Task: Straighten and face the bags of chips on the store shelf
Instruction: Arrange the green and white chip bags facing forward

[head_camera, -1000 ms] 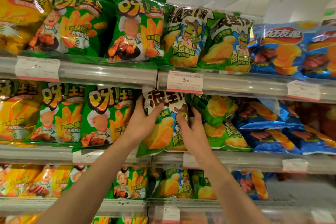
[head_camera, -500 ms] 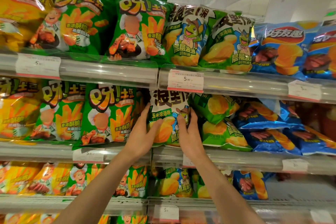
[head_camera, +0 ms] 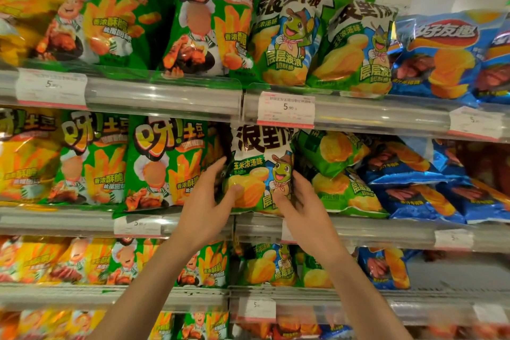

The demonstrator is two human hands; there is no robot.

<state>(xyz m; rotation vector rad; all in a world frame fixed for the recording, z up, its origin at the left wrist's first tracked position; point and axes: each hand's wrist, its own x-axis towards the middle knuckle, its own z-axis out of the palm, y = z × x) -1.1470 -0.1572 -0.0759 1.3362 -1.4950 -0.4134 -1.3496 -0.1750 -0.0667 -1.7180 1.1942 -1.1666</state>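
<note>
— Where is the frog bag (head_camera: 259, 171) relative to the hands?
— Between them, on the middle shelf (head_camera: 358, 229), long axis upright, 12 to 6. The left hand (head_camera: 205, 201) grips its 9 o'clock edge, the right hand (head_camera: 299, 201) its 3 o'clock edge.
— Which is nearer?
— Both equally, I judge. The tumbled green bags (head_camera: 339, 174) lie at 3 o'clock, nearer the right.
</note>
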